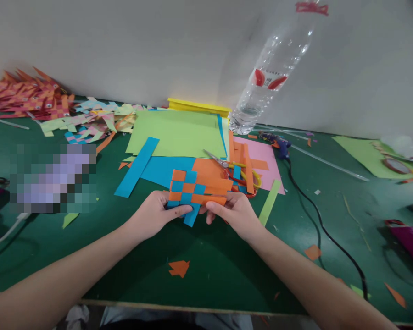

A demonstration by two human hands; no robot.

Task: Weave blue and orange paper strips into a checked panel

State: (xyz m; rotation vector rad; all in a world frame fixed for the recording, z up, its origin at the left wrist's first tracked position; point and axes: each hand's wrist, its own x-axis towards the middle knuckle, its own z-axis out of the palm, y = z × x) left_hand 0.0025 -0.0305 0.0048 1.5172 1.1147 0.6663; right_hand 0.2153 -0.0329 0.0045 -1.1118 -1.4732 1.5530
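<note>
Between my hands, above the green table, is a woven paper piece (188, 188) of orange and blue strips in a checker pattern. My left hand (158, 211) pinches its left lower edge, thumb in front. On the right, my right hand (234, 211) grips the loose orange strip ends, its thumb over the lowest one. A blue strip end hangs down at the bottom of the weave. Just behind it lie scissors (254, 176) with red and yellow handles, partly covered by orange strips (248, 167). A loose blue strip (137, 167) rests to the left.
Stacked green paper (175, 133) lies behind, beside a tilted clear plastic bottle (270, 68). Woven red and orange pieces (30, 96) and scraps pile at back left. A glue gun (281, 147) trails a black cord (309, 201) down the right. Orange scraps (179, 268) dot the front.
</note>
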